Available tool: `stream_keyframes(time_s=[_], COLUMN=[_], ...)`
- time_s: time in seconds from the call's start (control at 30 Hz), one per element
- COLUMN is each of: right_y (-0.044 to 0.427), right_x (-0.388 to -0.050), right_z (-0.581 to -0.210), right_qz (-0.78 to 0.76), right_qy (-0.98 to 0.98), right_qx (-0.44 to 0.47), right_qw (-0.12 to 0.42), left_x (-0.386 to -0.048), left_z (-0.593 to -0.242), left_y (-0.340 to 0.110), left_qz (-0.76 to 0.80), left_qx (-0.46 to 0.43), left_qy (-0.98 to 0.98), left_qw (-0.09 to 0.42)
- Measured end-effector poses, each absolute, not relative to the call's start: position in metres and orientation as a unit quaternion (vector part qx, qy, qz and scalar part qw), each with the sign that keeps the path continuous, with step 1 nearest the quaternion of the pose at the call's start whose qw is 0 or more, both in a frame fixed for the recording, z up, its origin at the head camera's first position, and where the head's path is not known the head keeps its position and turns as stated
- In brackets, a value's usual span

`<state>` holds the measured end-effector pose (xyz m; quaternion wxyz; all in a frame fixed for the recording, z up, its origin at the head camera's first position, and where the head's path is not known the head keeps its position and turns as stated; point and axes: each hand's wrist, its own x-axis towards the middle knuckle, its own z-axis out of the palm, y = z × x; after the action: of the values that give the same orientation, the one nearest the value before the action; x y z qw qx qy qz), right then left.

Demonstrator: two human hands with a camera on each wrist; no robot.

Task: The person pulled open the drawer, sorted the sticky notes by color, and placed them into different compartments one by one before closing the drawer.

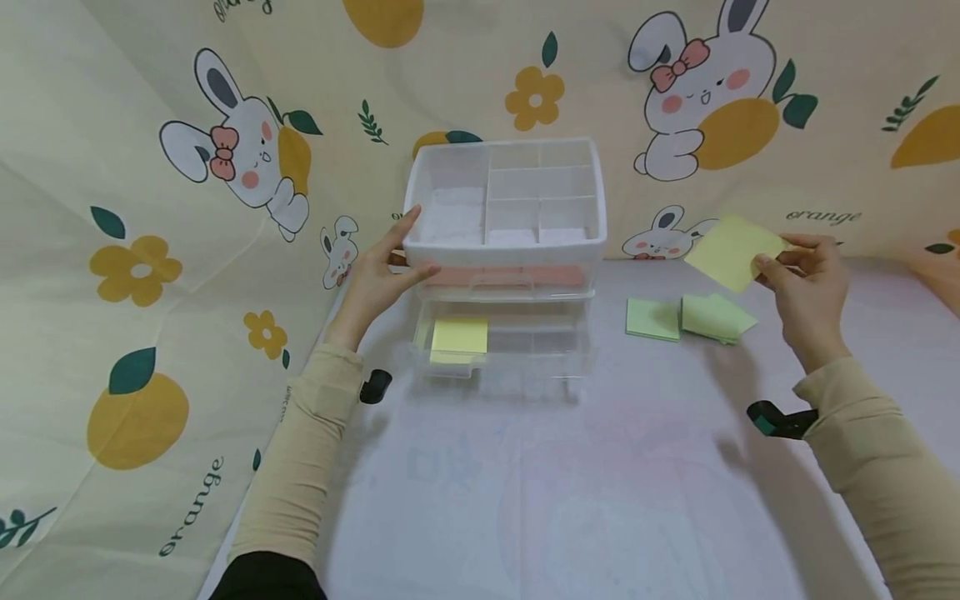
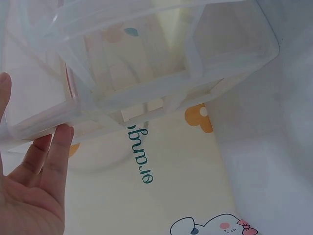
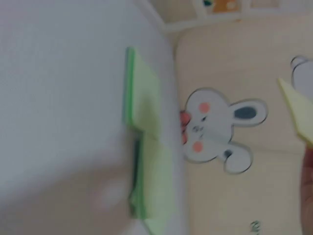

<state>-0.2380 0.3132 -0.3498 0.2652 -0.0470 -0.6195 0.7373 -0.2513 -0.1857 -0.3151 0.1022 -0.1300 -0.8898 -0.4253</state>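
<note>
A white plastic drawer box (image 1: 504, 255) stands at the back of the table, its top divided into compartments. My left hand (image 1: 377, 279) holds its left side, with fingers at the top edge and thumb across the front; the left wrist view shows fingers (image 2: 58, 161) against the clear plastic. The lower clear drawer (image 1: 536, 342) is pulled out, with a yellow note pad (image 1: 459, 336) in its left part. Raised at the right, my right hand (image 1: 810, 292) pinches a yellow sticky pad (image 1: 735, 252) between thumb and fingers.
Two green note pads, one neat (image 1: 652, 320) and one with skewed sheets (image 1: 716, 317), lie on the white table (image 1: 600, 492) below the right hand. A cream cloth (image 1: 465, 75) printed with rabbits and oranges hangs behind and to the left. Something pinkish shows in the upper drawer (image 1: 517, 277).
</note>
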Motion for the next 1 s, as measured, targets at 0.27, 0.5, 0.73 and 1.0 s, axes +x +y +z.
stream_keyframes(time_s=[0.27, 0.5, 0.73, 1.0], right_y=[0.282, 0.251, 0.221, 0.193], right_x=[-0.223, -0.209, -0.2, -0.199], right_z=[-0.32, -0.303, -0.3, -0.309], right_qz=[0.792, 0.812, 0.8, 0.757], right_qy=[-0.504, -0.462, -0.483, -0.546], right_qx=[0.101, 0.208, 0.263, 0.296], right_qw=[0.328, 0.289, 0.241, 0.204], left_x=[-0.252, -0.252, -0.251, -0.252], left_z=[-0.315, -0.315, -0.315, -0.316], left_y=[-0.186, -0.186, -0.186, -0.186], left_qz=[-0.429, -0.431, -0.432, -0.429], left_qx=[-0.133, -0.13, -0.133, -0.135], left_qy=[-0.887, -0.887, -0.886, -0.887], left_qw=[0.107, 0.105, 0.107, 0.106])
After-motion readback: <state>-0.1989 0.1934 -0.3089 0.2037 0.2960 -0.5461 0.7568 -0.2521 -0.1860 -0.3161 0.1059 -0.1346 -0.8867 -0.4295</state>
